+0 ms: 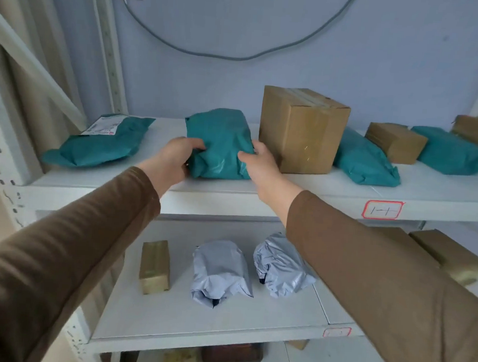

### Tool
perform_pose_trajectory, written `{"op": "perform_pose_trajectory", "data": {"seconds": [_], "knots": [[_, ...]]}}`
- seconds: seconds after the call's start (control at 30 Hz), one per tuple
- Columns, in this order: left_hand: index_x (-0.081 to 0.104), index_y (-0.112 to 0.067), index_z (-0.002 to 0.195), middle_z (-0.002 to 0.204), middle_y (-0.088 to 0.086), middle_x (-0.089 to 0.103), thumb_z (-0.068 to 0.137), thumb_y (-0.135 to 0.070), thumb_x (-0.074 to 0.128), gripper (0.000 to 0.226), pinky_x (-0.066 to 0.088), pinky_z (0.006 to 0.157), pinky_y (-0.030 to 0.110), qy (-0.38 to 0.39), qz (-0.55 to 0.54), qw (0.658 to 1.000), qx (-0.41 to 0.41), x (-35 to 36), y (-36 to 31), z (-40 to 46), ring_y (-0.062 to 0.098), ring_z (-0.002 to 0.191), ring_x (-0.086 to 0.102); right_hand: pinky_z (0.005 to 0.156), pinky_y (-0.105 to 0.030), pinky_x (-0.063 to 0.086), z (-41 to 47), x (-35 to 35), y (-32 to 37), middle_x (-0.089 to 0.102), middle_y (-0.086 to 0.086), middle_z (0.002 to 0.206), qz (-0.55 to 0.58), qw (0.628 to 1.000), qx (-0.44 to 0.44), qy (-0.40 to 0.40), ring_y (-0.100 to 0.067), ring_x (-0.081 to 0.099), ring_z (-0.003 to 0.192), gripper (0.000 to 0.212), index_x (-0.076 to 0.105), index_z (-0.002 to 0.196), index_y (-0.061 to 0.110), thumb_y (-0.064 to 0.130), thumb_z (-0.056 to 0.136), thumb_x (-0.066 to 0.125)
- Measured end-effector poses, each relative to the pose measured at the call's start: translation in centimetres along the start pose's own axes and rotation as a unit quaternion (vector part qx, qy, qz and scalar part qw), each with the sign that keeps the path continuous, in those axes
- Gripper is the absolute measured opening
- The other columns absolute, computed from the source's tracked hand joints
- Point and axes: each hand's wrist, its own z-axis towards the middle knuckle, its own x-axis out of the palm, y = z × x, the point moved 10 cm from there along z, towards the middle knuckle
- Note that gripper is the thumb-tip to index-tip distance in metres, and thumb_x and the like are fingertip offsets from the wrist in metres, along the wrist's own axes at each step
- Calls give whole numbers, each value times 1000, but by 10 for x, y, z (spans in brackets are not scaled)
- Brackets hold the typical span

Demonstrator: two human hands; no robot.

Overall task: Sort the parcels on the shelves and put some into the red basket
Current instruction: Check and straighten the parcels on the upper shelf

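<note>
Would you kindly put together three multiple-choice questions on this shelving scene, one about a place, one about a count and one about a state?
1. Where does the large cardboard box stand?
A. on the lower shelf
B. on the upper shelf, just right of the held teal parcel
C. on the floor

2. How many grey parcels lie on the lower shelf?
A. two
B. four
C. none

3. What are the hands doing?
A. both hang idle
B. one lifts a box
C. both grip one teal parcel

Answers: 1 B, it sits on the upper shelf beside the teal parcel. 2 A, one grey parcel and a second lie side by side. 3 C, the left hand and right hand clasp its sides.
</note>
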Motion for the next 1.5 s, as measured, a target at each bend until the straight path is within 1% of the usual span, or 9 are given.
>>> {"op": "perform_pose_trajectory", "data": {"seconds": [0.17,0.73,0.83,0.97,1.03,1.1,1.2,1.37,1.5], "knots": [[61,-2,130,140,16,64,80,4,50,51,54,103,50,84,-14,996,5,-1,11,-87,37,129,61,93,-26,54,-93,-22,17,62,1,129,21,995,-96,26,-12,63,115,51,47,143,19,-3,98,53],[58,-17,144,143,8,64,96,-49,58,58,54,103,48,202,-248,943,-89,43,117,-278,26,130,62,106,-33,50,-318,-95,68,64,12,138,-231,897,-377,-15,-4,58,129,38,57,142,24,27,104,54],[56,-16,146,145,8,62,95,-45,64,59,53,105,48,182,-251,950,-47,38,114,-277,27,134,59,105,-33,51,-318,-101,67,68,12,132,-199,919,-339,-10,-3,61,126,41,63,135,32,49,105,41],[68,-13,122,118,1,77,93,-13,74,29,54,104,50,40,-15,970,240,8,57,-280,20,113,71,117,-44,38,-288,-116,11,68,13,134,-106,990,-97,11,-6,57,131,67,74,110,48,76,97,14],[69,-15,118,114,1,73,89,-14,77,30,55,95,54,3,207,881,425,16,21,-302,25,109,68,114,-44,40,-280,-111,-26,70,5,133,49,995,49,73,-14,60,128,78,75,117,33,73,99,10],[70,-17,122,117,2,69,87,-18,73,34,51,87,49,-14,429,698,573,42,8,-332,31,107,62,108,-46,45,-281,-107,-46,73,-3,127,164,971,140,103,-24,64,123,72,69,126,22,66,104,15],[72,-20,128,124,6,68,90,-11,74,39,44,89,45,-32,531,531,659,64,14,-360,33,110,59,113,-53,42,-280,-104,-49,68,-8,135,257,944,159,134,-33,60,129,56,63,136,19,57,101,43],[58,-17,127,134,10,51,104,-28,59,25,43,94,46,-5,498,485,719,57,35,-367,32,121,49,120,-45,34,-286,-101,-42,58,-7,149,355,893,181,210,-27,53,138,88,59,144,22,81,80,53],[53,-16,126,138,12,45,102,-23,61,26,44,98,49,-2,511,472,718,47,52,-351,34,124,46,96,-40,57,-291,-94,-33,69,-10,133,258,909,161,285,-25,69,116,55,68,132,17,51,88,64]]}}
